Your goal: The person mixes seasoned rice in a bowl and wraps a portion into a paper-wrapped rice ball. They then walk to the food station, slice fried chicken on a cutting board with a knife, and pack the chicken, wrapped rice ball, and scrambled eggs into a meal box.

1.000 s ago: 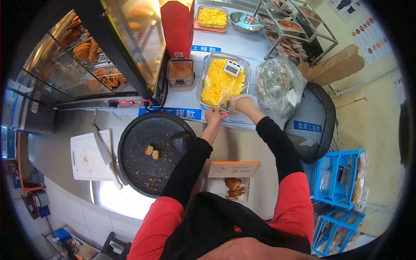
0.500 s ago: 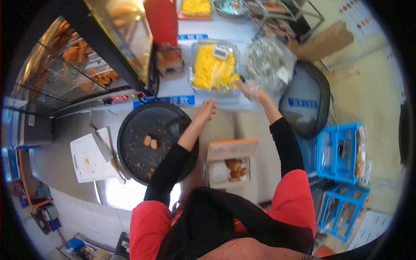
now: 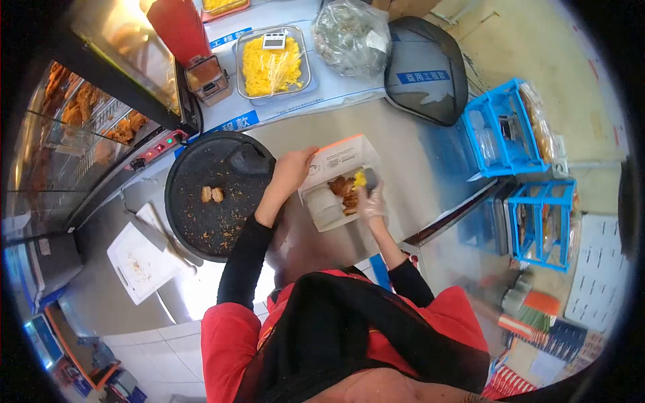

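Observation:
An open paper box (image 3: pixel 329 227) on the steel counter holds brown meat pieces (image 3: pixel 344 195) and a white rounded item (image 3: pixel 324 205). My left hand (image 3: pixel 293 168) is at the raised lid's left edge, its fingertips closed on it. Over the box's right side, my gloved right hand (image 3: pixel 371 203) grips a dark scoop (image 3: pixel 370 178) bearing yellow food (image 3: pixel 360 179). Behind the box, a clear tray (image 3: pixel 272 62) of the same yellow food has a small white timer (image 3: pixel 274 41) on it.
Left of the box lies a round black pan (image 3: pixel 218 195) with two small meat pieces. A white cutting board (image 3: pixel 144 260) with a knife is farther left. A heated display case (image 3: pixel 121 74) stands back left, a plastic bag (image 3: pixel 351 37) at the back, blue racks (image 3: pixel 504 127) right.
My right hand has moved from the yellow food tray down to the box, carrying the scoop with yellow food. My left hand has come from near the tray to the box lid. The view has turned.

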{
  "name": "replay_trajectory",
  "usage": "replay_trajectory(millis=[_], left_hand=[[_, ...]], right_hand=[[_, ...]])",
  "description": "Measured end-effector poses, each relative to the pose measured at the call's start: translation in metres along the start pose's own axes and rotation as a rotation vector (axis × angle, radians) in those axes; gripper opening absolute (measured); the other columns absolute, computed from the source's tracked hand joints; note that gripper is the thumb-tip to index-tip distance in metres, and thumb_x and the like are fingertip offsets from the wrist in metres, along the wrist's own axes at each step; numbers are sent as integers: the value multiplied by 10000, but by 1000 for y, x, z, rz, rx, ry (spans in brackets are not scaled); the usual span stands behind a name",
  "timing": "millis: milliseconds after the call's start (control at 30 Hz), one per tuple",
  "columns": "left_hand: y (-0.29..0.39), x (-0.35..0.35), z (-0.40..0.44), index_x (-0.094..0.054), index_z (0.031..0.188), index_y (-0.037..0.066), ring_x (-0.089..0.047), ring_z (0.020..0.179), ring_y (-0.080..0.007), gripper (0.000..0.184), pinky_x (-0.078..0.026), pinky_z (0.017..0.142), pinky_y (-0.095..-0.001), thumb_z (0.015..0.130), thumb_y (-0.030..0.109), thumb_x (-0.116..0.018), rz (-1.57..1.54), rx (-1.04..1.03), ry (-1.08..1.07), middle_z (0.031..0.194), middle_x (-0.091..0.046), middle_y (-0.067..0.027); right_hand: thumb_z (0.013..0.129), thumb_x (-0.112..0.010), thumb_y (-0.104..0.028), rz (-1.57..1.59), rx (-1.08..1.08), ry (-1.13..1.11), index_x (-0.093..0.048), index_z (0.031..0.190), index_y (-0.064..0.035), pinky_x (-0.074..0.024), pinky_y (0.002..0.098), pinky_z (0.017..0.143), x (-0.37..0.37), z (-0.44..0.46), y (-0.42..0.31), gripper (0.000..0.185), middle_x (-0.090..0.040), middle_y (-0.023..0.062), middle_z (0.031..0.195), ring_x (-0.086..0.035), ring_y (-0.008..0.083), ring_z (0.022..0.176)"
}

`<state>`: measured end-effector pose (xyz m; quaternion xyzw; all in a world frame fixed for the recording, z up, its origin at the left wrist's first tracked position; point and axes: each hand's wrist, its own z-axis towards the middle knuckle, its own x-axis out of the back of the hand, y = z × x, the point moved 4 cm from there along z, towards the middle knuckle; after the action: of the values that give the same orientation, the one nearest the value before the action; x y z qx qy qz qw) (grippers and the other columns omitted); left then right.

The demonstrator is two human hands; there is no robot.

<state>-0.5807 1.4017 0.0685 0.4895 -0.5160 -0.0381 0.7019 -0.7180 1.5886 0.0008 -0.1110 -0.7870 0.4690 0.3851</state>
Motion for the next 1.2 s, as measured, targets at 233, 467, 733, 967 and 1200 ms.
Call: replay_trajectory(millis=[233,467,733,967,1200], left_hand=[[6,-4,-14,-599,1020,111,-602,721,-347,224,-477,629,-438,844,146,-466,119,-28,108,773,-617,-177],[-3,-5,-16,-592,1013,110,-596,735,-349,213,-476,614,-434,848,193,-486,91,-11,137,774,-611,-186],[-40,24,22,-529,1063,53,-600,794,-212,294,-485,674,-325,872,274,-497,-873,337,180,892,-604,-113],[-150,-23,129,-415,1085,22,-590,771,-203,314,-503,617,-329,881,250,-483,-1484,637,418,944,-578,-137],[-171,-32,165,-380,1012,-30,-627,616,-247,214,-522,485,-287,910,149,-437,-1536,647,676,797,-605,-191]], right_hand=[[776,-518,-32,-185,367,90,-175,1375,-149,-392,415,911,0,1,1,701,-435,238,1241,-495,378,1066],[805,-527,-123,-687,36,-165,-211,1347,-120,-462,419,749,6,-4,-15,627,-562,204,1037,-583,320,862],[845,-537,-252,-354,553,-96,-282,1290,-90,-450,417,751,-18,142,-170,538,-562,222,1012,-579,339,847],[826,-439,-108,-750,661,-189,-324,1262,-60,-446,491,747,-161,283,-203,454,-590,263,942,-572,426,866],[802,-486,-154,-1051,649,-359,-519,1077,1,-484,436,735,-191,301,-203,318,-619,208,943,-607,353,874]])
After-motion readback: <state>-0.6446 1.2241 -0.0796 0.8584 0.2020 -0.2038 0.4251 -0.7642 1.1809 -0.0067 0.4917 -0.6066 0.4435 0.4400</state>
